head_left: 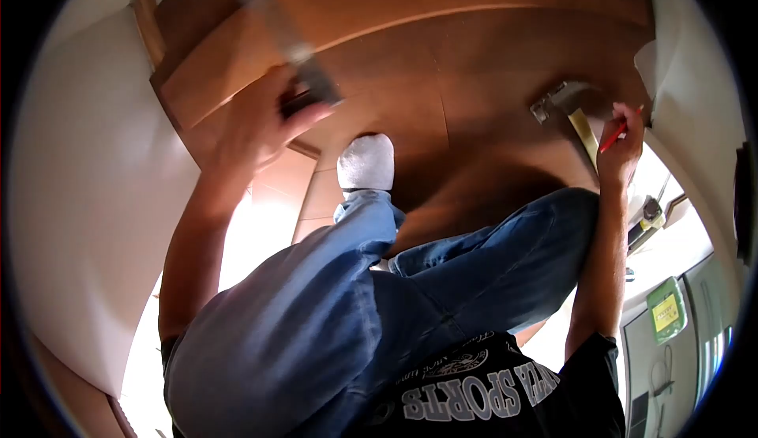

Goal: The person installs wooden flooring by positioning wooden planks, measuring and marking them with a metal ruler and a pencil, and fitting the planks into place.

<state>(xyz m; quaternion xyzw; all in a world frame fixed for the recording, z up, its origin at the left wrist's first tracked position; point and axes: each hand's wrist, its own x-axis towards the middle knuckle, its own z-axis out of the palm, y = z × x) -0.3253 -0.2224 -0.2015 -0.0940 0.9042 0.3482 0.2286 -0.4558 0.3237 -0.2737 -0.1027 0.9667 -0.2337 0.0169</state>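
My left hand [264, 126] is closed around a tool with a dark body and a long, pale, straight blade [276, 23]. Motion blurs the blade, so its exact kind is unclear. It points up and away over the brown wooden step [403, 67]. On the right, my right hand [621, 146] grips a red pencil [614, 136] between its fingers. Beside that hand lies a hammer [559, 101], with a metal head and a pale yellow handle passing close to the wrist. My white-socked foot [365, 161] rests on the wood between both hands.
A curved wooden riser edge [442, 11] crosses the top. White walls [95, 169] close in on the left and right. At lower right are a black-and-yellow tool [651, 215], a green packet with a yellow label [667, 312] and a grey case [695, 343].
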